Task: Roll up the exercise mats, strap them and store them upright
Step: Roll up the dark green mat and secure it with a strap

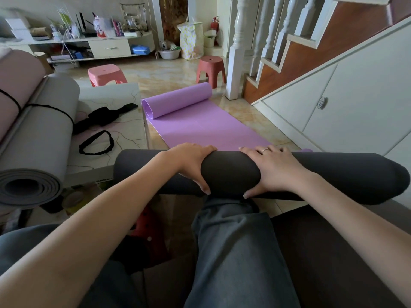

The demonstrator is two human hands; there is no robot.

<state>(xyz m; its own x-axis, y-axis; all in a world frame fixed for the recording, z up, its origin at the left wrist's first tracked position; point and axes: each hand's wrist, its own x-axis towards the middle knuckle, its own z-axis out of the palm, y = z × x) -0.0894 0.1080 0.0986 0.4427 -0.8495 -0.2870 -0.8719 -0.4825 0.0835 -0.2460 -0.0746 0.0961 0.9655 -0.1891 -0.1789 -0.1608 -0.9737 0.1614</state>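
A dark grey rolled mat [333, 174] lies crosswise in front of me, above my knees. My left hand [191, 163] grips its middle from the left, fingers over the top and thumb underneath. My right hand [273, 167] grips it from the right in the same way, a ring on one finger. A purple mat [200, 127] lies flat on the floor beyond, its far end curled into a loose roll. On the left, a grey rolled mat [42, 138] and a pink rolled mat [15, 85] lie side by side, each bound with a black strap.
A low white table [115, 127] on the left carries a loose black strap loop [96, 143] and a black pouch [104, 116]. Two pink stools [106, 74] [210, 70] stand on the tiled floor. A staircase with white cabinets [333, 103] runs along the right.
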